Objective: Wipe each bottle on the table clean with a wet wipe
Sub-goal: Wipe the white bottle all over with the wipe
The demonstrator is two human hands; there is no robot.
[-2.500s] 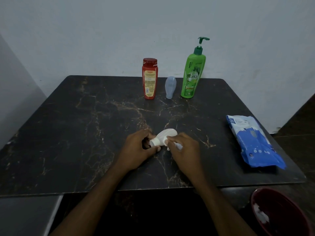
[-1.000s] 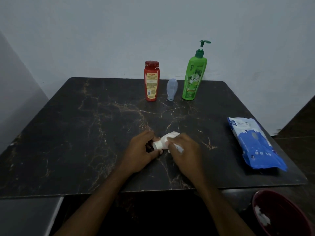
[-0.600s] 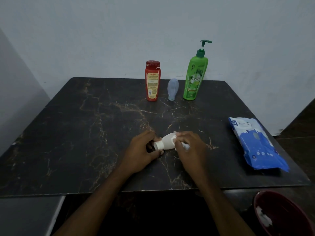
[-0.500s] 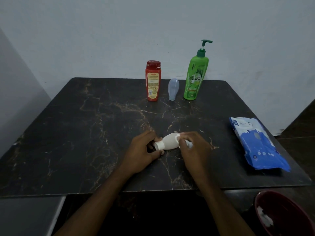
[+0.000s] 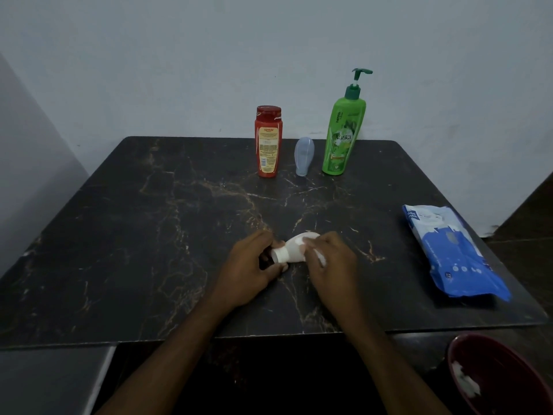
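My left hand (image 5: 251, 268) curls round the capped neck of the small white bottle (image 5: 294, 248), which lies on its side toward 6 o'clock on the dark marble table (image 5: 134, 235), cap pointing to 8 o'clock, while my right hand (image 5: 332, 262) pinches a wet wipe (image 5: 320, 259) against the bottle's body. At 12 o'clock, along the far edge, stand the red bottle (image 5: 268, 142), the pale blue bottle (image 5: 303, 155) and the green pump bottle (image 5: 344, 136) in a row, near but apart. The blue pack of wipes (image 5: 452, 250) lies flat at 3 o'clock, and a dark red bin (image 5: 502, 375) with a white wad inside sits at 5 o'clock, below the table's corner.
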